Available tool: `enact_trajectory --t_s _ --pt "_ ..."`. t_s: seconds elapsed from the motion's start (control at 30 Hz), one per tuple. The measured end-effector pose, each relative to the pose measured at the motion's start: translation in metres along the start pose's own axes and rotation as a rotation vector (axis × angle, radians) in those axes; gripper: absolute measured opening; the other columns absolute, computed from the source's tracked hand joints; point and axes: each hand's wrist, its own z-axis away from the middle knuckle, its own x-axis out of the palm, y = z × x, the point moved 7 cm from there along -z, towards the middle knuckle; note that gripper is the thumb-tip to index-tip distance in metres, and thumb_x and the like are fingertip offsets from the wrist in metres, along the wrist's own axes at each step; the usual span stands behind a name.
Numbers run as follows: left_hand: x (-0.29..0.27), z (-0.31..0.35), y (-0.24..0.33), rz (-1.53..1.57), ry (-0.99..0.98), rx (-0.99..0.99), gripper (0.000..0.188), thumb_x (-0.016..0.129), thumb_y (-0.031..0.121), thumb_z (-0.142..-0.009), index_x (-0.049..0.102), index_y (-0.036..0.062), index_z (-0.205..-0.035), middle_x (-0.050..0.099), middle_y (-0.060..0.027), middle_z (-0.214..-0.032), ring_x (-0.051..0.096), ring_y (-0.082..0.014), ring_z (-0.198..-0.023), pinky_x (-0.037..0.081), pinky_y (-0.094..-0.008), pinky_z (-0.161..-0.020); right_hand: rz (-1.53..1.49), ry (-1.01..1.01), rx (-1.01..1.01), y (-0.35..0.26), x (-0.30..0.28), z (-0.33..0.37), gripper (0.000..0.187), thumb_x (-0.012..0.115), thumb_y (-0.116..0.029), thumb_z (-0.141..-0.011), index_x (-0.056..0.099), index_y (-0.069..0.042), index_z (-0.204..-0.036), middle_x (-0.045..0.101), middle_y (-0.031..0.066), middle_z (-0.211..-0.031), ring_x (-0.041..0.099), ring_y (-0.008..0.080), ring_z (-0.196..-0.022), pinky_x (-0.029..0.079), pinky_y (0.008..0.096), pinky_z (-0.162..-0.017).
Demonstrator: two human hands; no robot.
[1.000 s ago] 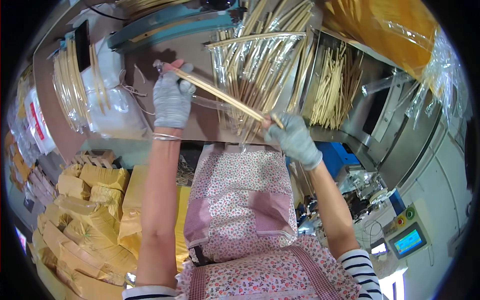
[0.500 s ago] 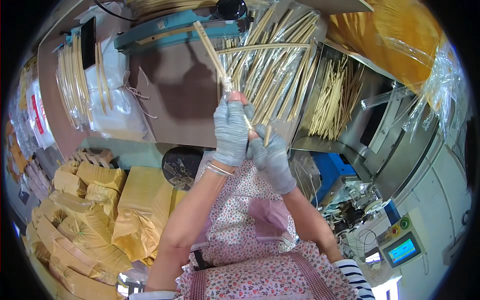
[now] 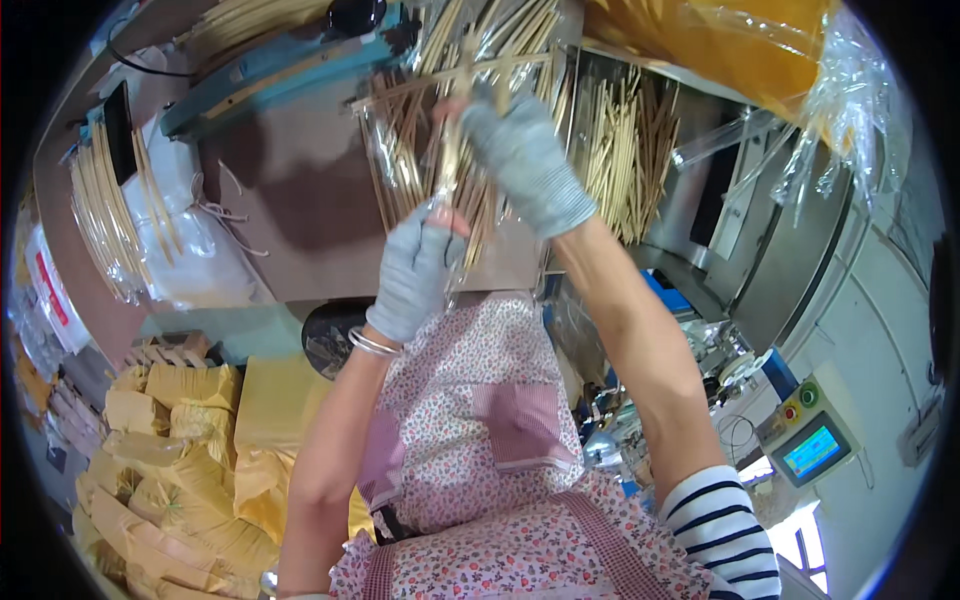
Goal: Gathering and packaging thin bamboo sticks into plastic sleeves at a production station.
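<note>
- Head view: I am watching the left hand, in a grey glove, clenching the lower end of a clear bag of pale sticks just above the flowered apron.
- The right hand, also gloved, is gripping the same bag higher up, at 12 o'clock from the left hand.
- More loose sticks are standing at 3 o'clock of the bag.
- Yellow wrapped packs are lying at 7 o'clock; a small screen panel is sitting at 4 o'clock.
</note>
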Motion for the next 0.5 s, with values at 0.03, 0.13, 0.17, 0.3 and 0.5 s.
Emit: enact_trajectory --t_s 0.03,0.13,0.17,0.3,0.5 --pt "0.007 -0.001 0.009 -0.027 -0.053 0.024 0.028 0.042 0.025 -0.095 0.056 0.0034 -0.083 0.045 0.0024 -0.065 0.039 -0.004 -0.059 0.036 -0.0203 -0.054 0.072 0.161 -0.374 -0.005 -0.025 -0.015 0.019 0.058 -0.019 -0.084 0.062 -0.001 -0.088 0.053 -0.0027 -0.067 0.042 0.0053 -0.053 0.035 0.0204 -0.049" --pt "-0.005 0.031 -0.047 -0.399 -0.038 0.067 0.03 0.043 0.028 -0.093 0.055 0.0031 -0.082 0.044 0.002 -0.062 0.039 -0.005 -0.056 0.034 -0.0204 -0.052 -0.543 0.018 -0.577 -0.036 -0.113 -0.063 0.009 0.055 -0.008 -0.083 0.06 -0.003 -0.087 0.058 0.0015 -0.077 0.047 0.0067 -0.058 0.039 0.0208 -0.052" --pt "-0.024 0.044 -0.076 -0.12 0.069 0.005 0.028 0.045 0.029 -0.092 0.052 0.0057 -0.077 0.042 0.0023 -0.061 0.037 -0.0049 -0.053 0.031 -0.0201 -0.05 -0.545 0.026 -0.585 -0.054 -0.117 -0.067 0.009 0.055 -0.008 -0.083 0.06 -0.003 -0.087 0.058 0.0015 -0.077 0.047 0.0067 -0.058 0.039 0.0208 -0.052" --pt "-0.083 0.045 -0.065 0.378 0.373 -0.187 0.027 0.047 0.032 -0.092 0.046 0.0115 -0.074 0.038 0.0046 -0.062 0.032 -0.0042 -0.052 0.027 -0.0199 -0.048 -0.852 -0.126 -0.171 -0.029 -0.088 -0.057 0.01 0.049 -0.009 -0.088 0.055 -0.006 -0.081 0.053 0.0002 -0.07 0.044 0.0065 -0.051 0.035 0.0209 -0.044" --pt "-0.049 -0.003 -0.005 0.347 0.141 -0.035 0.024 0.051 0.031 -0.091 0.048 0.0097 -0.08 0.041 0.0049 -0.063 0.037 -0.0047 -0.054 0.034 -0.0197 -0.051 -0.747 0.24 0.034 0.018 -0.066 -0.027 0.014 0.045 -0.003 -0.089 0.058 0.002 -0.091 0.061 0.0098 -0.087 0.035 0.0077 -0.047 0.031 0.021 -0.039"
